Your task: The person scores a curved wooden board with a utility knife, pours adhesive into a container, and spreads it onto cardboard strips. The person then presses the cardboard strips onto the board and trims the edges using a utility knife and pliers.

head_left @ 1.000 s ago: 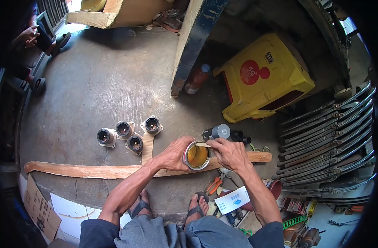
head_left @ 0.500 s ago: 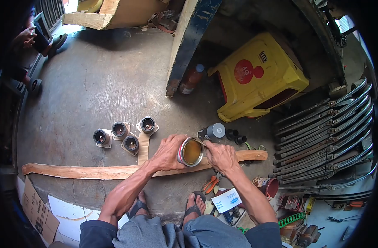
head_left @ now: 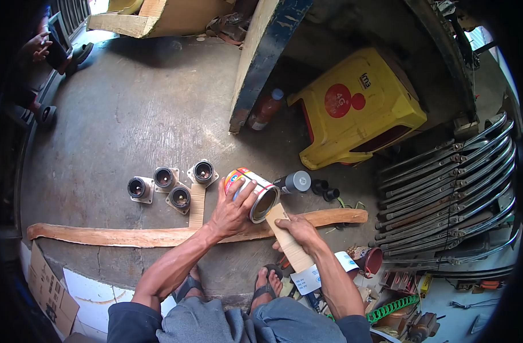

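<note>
My left hand (head_left: pixel 232 210) is wrapped round a round tin can (head_left: pixel 247 180) with a colourful label. The can is tilted, its open mouth facing toward my right hand. In my right hand (head_left: pixel 302 233) is a flat strip of cardboard (head_left: pixel 293 251), its upper end at the can's rim. Beneath both hands lies a long curved piece of wood (head_left: pixel 118 238) on the floor. Just beyond the can is a grey-topped spray can (head_left: pixel 298 181). What the can holds inside is mostly in shadow.
Several black round parts on square flanges (head_left: pixel 180 197) stand left of the can, near another cardboard piece (head_left: pixel 197 203). A yellow stool (head_left: pixel 353 108) lies at the upper right. Curved metal bars (head_left: pixel 444 194) are stacked at right. Another person's hand (head_left: pixel 39 47) shows at upper left.
The can has gone from nearly upright to tilted, its mouth turned toward me. My right hand has moved down from its rim, and the cardboard strip now shows in it.
</note>
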Motion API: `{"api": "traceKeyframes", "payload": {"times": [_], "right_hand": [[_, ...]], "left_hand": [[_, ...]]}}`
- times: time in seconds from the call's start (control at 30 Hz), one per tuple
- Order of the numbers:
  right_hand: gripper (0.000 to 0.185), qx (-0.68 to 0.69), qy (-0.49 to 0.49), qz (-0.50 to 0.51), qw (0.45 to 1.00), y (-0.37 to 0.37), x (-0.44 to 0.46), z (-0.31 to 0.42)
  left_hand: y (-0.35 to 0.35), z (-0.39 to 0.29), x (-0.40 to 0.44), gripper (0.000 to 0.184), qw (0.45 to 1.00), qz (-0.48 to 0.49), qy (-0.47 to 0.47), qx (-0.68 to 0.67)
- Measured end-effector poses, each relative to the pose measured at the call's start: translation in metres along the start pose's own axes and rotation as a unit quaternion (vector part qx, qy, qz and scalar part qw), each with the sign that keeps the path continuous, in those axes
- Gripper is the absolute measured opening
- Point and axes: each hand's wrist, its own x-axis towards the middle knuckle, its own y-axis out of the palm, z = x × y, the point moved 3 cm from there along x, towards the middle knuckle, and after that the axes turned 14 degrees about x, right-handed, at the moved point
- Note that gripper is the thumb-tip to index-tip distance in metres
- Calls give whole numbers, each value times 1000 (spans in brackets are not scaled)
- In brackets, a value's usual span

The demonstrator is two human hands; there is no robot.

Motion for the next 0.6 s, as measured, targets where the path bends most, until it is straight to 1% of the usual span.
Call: {"api": "traceKeyframes", "payload": {"times": [0.03, 0.07, 0.1, 0.13, 0.17, 0.27, 0.37, 0.43, 0.5, 0.53, 0.6], "right_hand": [[40, 0, -1, -2, 1000, 1, -1, 0], [40, 30, 14, 7, 999, 4, -4, -3], [40, 60, 29, 17, 998, 7, -7, -4], [41, 98, 22, 39, 994, 4, 2, -14], [41, 99, 22, 37, 994, 3, 2, -19], [42, 131, 37, 40, 990, 15, -5, -24], [42, 153, 28, 42, 987, 25, -13, -25], [39, 161, 35, 47, 985, 26, -11, -29], [39, 203, 47, 68, 976, 27, -11, -32], [39, 201, 47, 67, 976, 28, -12, -35], [39, 249, 33, 88, 964, 32, -13, -39]], "left_hand": [[2, -1, -1, 98, 999, -33, -1, 3], [6, -3, -2, 98, 999, -33, 0, 2], [7, -3, -4, 96, 998, -61, -11, 3], [8, -3, -6, 94, 996, -90, -21, 4], [11, -3, -7, 94, 996, -90, -21, 2], [12, -4, -10, 89, 988, -149, -3, 39], [10, -5, -9, 90, 984, -174, -6, 32], [8, -5, -8, 91, 984, -178, -11, 28], [7, -6, -7, 93, 983, -181, -16, 23], [7, -5, -6, 94, 982, -189, -18, 12], [6, -5, -5, 95, 980, -198, -22, 1]]}}
